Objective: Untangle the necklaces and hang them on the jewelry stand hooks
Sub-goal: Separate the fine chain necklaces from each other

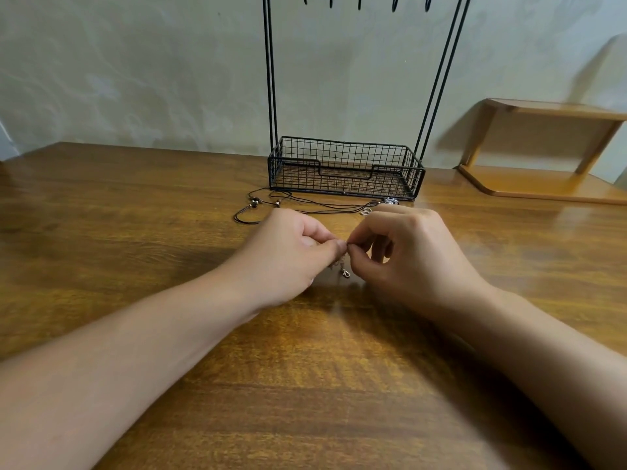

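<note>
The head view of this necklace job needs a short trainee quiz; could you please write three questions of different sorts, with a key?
1. True or false: a necklace already hangs on the jewelry stand hooks.
2. Which hands pinch the thin chain? A left only, B right only, C both.
3. Fill in: the black cord necklace lies on the table just in front of the stand's wire ____.

Key: 1 false; 2 C, left hand and right hand; 3 basket.

Open counter (135, 232) left of and before hands (346, 252). Behind them, cords (305, 201) strewn against stand basket (346, 167). Free passage between uprights (270, 79) beneath hooks (395, 1). Shelf (543, 147) blocking far right.
</note>
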